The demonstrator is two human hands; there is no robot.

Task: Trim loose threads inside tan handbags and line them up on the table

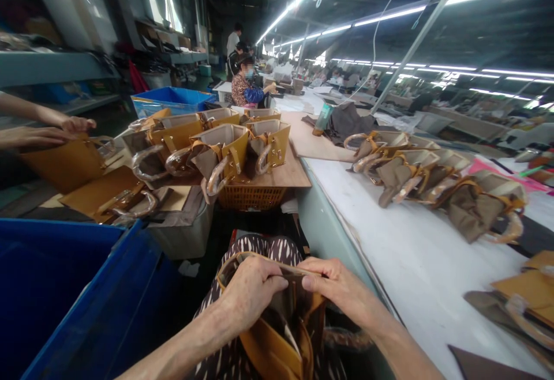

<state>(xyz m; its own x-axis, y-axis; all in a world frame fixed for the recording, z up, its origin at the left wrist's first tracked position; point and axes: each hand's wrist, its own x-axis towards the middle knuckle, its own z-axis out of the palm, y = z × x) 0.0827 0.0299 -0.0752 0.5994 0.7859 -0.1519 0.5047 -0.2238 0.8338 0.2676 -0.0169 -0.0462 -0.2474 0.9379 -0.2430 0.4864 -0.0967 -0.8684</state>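
Observation:
A tan handbag (277, 351) rests on my lap, its dark lining showing inside the opening. My left hand (255, 282) pinches the bag's top edge between thumb and fingers. A short way to the right along that same edge, my right hand (329, 279) grips it too, thumb inside the rim. One wrapped handle (348, 339) sticks out beneath my right forearm. Patterned dark and white cloth (264, 245) covers my legs under the bag. The lower part of the bag is cut off by the frame.
Several tan handbags stand on a board (298, 175) over a yellow basket (251, 197); more lie on the white table (402, 247) at right. A blue bin (142, 288) is close on my left. A co-worker's hands (64, 129) hold another bag at far left.

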